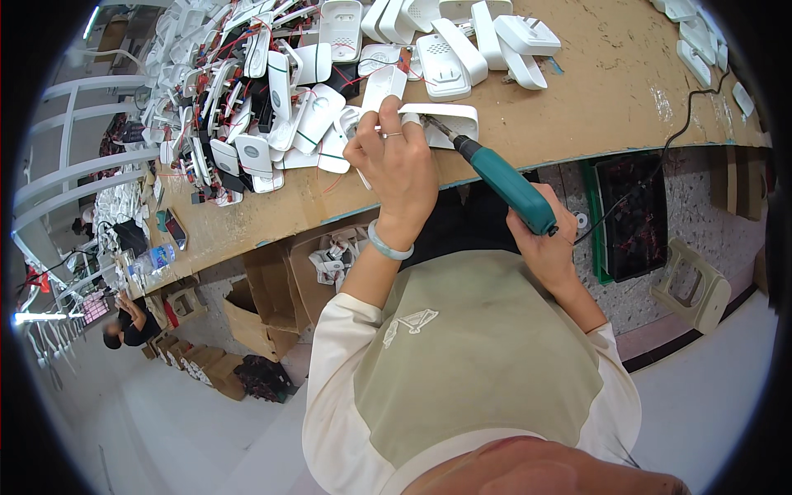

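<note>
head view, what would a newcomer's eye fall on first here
Probably the green corded tool near the middle, gripped in the right hand, its tip at a white casing beside the left hand. Next would likely come the big heap of white casings and red wires on the table's left part. The pale bracelet on the left wrist also stands out.

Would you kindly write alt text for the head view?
The right hand holds a teal corded electric screwdriver, its tip at a white plastic casing beside the left hand. More casings lie heaped farther left on the brown workbench.
</note>
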`<state>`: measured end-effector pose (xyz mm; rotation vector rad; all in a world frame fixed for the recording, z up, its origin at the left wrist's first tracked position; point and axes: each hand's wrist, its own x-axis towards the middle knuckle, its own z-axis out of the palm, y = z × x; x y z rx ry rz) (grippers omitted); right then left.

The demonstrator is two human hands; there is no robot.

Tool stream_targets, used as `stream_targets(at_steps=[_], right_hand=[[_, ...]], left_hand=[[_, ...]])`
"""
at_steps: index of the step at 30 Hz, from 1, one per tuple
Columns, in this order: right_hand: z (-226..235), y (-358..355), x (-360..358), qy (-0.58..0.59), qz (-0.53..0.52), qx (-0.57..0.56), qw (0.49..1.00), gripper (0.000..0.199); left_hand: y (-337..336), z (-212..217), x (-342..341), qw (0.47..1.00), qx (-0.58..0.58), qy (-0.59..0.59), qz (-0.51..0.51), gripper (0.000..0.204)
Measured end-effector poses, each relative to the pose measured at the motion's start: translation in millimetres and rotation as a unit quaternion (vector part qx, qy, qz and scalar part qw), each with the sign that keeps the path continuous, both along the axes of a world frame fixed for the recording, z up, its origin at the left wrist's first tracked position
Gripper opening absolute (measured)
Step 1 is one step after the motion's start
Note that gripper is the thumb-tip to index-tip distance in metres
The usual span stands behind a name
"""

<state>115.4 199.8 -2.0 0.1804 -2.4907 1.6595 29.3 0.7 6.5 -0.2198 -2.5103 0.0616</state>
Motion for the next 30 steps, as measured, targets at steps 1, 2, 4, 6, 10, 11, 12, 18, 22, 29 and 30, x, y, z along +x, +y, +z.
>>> stream_targets(at_steps=[1, 2, 4, 6, 10, 11, 12, 18, 22, 29, 30], right_hand=[[1, 0, 0, 0.005, 0.000, 0.000, 1.000, 0.028], [2, 0, 0, 0.005, 0.000, 0.000, 1.000, 0.028], [3, 0, -1, 0.016, -0.002, 0.007, 1.000, 0.029], [5, 1, -2, 0.015, 0.002, 0.008, 1.000, 0.029], [8, 2, -3, 0.037, 0.013, 0.010, 0.999, 0.030], [8, 2, -4, 0.031, 0.012, 0.017, 0.999, 0.030], [9, 1, -4, 0.030, 0.011, 0.012, 0.999, 0.030], [11, 6, 3, 0.028, -0.003, 0.002, 1.000, 0.032], [11, 15, 14, 0.028, -0.019, -0.032, 0.999, 0.032], [7, 29, 36, 0.023, -0.104, -0.053, 0.993, 0.022], [6, 29, 38, 0.016, -0.120, -0.055, 0.991, 0.021]], left_hand=[[0, 0, 0, 1.000, 0.004, 0.004, -0.004, 0.006], [0, 0, 0, 1.000, 0.004, 0.000, -0.002, 0.006], [0, 1, 0, 1.000, 0.004, -0.007, -0.002, 0.006], [0, 1, 0, 1.000, 0.006, -0.009, -0.002, 0.006], [1, 2, -1, 1.000, 0.007, -0.010, -0.003, 0.005], [1, 3, -1, 1.000, 0.007, -0.013, -0.002, 0.005], [1, 3, -1, 1.000, 0.006, -0.016, -0.002, 0.005], [1, 4, -1, 1.000, 0.007, -0.021, -0.003, 0.004], [2, 6, 0, 1.000, 0.008, -0.023, -0.004, 0.004], [3, 7, -1, 0.999, 0.010, -0.039, 0.006, 0.005], [3, 7, -1, 0.999, 0.008, -0.041, 0.005, 0.006]])
